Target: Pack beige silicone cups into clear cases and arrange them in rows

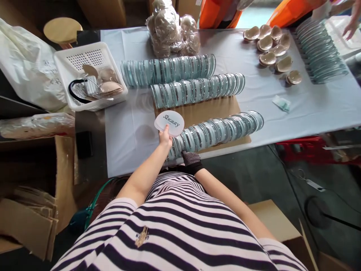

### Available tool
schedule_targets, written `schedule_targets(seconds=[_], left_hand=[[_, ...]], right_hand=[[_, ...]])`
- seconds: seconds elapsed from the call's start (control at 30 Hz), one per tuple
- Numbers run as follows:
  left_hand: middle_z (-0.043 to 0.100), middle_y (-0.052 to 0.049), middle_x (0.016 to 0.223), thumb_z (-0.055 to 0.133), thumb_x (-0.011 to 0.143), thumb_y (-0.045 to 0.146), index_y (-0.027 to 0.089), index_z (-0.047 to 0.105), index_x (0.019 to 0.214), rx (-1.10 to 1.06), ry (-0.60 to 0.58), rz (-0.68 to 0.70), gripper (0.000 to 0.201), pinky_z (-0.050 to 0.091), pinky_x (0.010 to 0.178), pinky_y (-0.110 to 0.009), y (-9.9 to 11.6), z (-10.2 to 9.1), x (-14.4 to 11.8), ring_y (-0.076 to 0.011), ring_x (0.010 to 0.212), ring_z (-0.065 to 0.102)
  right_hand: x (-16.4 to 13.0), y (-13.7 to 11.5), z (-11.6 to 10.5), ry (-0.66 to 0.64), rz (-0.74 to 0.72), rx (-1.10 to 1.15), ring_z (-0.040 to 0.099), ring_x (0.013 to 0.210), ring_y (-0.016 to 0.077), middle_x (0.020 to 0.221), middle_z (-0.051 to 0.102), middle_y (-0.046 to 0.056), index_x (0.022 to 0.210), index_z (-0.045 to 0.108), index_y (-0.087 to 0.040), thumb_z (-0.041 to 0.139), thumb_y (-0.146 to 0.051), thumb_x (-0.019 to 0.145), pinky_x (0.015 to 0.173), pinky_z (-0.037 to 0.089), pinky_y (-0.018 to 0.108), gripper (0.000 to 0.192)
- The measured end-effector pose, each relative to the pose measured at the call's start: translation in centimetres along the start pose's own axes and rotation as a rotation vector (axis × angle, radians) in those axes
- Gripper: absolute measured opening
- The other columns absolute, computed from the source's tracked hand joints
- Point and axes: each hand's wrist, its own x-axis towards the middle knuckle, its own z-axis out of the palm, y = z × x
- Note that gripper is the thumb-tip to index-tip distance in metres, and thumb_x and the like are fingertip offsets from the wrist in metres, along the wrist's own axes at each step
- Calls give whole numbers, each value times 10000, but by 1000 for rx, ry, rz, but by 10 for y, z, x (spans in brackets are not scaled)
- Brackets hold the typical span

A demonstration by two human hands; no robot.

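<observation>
My bare left hand (166, 137) grips a white oval piece (168, 122) printed "Sbeauty", the thumb lying on its face. It is held over the left end of the nearest row of clear, rounded plastic pieces (217, 131), which stand on edge pressed together. At the near side of that same row, low on its left part, is my right hand (192, 159) in a dark dotted glove. Its fingertips are partly hidden against the row, so their grip cannot be made out. Two similar rows, a middle row (197, 90) and a far row (169, 69), lie beyond.
A cardboard sheet (197, 109) lies under the rows on the grey-covered table (126, 139). At left stands a white basket (60, 75). Bagged beige cups (169, 32) sit at the back; loose beige cups (266, 58) and another clear row (321, 51) lie right, near a co-worker's hand (351, 28).
</observation>
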Motion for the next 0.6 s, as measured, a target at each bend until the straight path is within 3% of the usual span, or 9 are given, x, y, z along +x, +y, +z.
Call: schedule_targets(seconds=[0.07, 0.13, 0.23, 0.3, 0.37, 0.5, 0.6], left_hand=[[689, -107, 1236, 656, 882, 160, 172, 618, 1215, 4, -5, 6, 335, 545, 973, -363, -1, -1, 0, -187, 1125, 668], [688, -107, 1239, 671, 873, 171, 175, 620, 1214, 5, -2, 24, 345, 541, 977, -366, -2, -2, -1, -187, 1119, 671], [694, -114, 1218, 663, 879, 174, 160, 631, 1190, 4, 12, 74, 312, 532, 982, -352, -5, -1, -2, -179, 1097, 678], [700, -117, 1199, 646, 892, 178, 146, 633, 1176, 9, 26, 103, 287, 528, 981, -332, -6, 2, -2, -168, 1085, 679], [697, -114, 1206, 640, 896, 176, 143, 618, 1198, 11, 43, 128, 305, 526, 978, -321, -7, 8, -1, -157, 1078, 677], [682, -99, 1244, 619, 910, 172, 166, 582, 1270, -13, 63, 159, 361, 522, 977, -305, -9, 21, 0, -143, 1087, 672], [694, -99, 1223, 620, 911, 187, 164, 614, 1233, 18, 90, 164, 322, 521, 980, -311, -15, 25, -1, -162, 1096, 674]], right_hand=[[-2, -1, -1, -2, 35, 256, 649, 749, 189, 761, 682, 59, 842, 610, -163, 773, -254, 690, 613, 442, 217, 241], [-2, -2, 1, -9, 86, 499, 563, 588, 112, 589, 582, -27, 702, 553, -193, 608, -266, 806, 497, 417, 165, 139], [4, 2, 9, -106, 113, 832, 476, 480, 86, 538, 502, -69, 705, 470, -223, 389, -285, 915, 456, 430, 163, 233], [12, 8, 13, -232, 148, 1207, 470, 470, 90, 569, 491, -70, 752, 420, -231, 471, -328, 888, 461, 432, 177, 174], [21, 13, 14, -324, 171, 1497, 466, 479, 94, 584, 470, -78, 783, 394, -238, 609, -372, 796, 451, 410, 181, 254], [33, 19, 9, -199, 187, 1457, 448, 491, 96, 582, 453, -82, 829, 417, -238, 633, -424, 763, 469, 389, 191, 293], [33, 19, 8, -63, 255, 1200, 440, 484, 103, 543, 437, -76, 792, 467, -227, 552, -440, 839, 498, 372, 204, 234]])
